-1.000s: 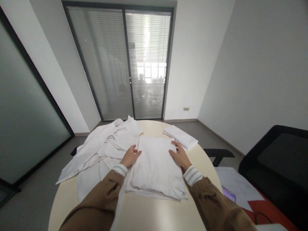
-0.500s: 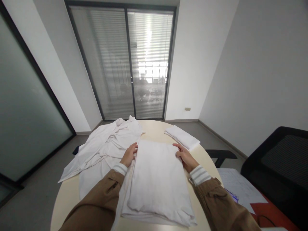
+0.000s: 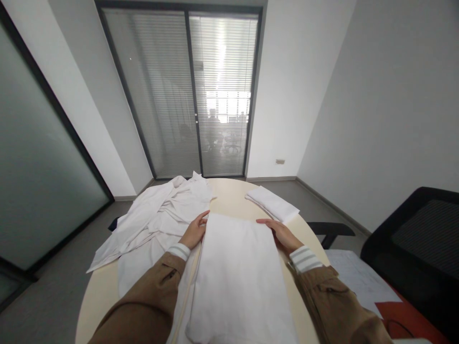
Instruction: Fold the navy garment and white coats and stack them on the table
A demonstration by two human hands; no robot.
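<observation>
A folded white cloth (image 3: pixel 240 277) lies in front of me, its near end running out of the bottom of the view. At its far left corner, my left hand (image 3: pixel 195 230) is closed on the edge, thumb and fingers pinching it. My right hand (image 3: pixel 283 234) grips the far right corner, with the index finger stretched along the top edge. Under and left of the folded cloth, more white fabric shows. A heap of crumpled white cloth (image 3: pixel 161 215) sits beside my left hand.
A smaller folded white cloth (image 3: pixel 272 203) rests at the right far side of the round table (image 3: pixel 229 191). To the right stand a black chair (image 3: pixel 419 234) and some papers (image 3: pixel 358 277) above something red (image 3: pixel 405 310). Glass doors with blinds (image 3: pixel 222 95) are behind the table.
The folded cloth has come nearer to me, and its near edge has slid down toward the bottom of the view. My right hand has shifted slightly down and right.
</observation>
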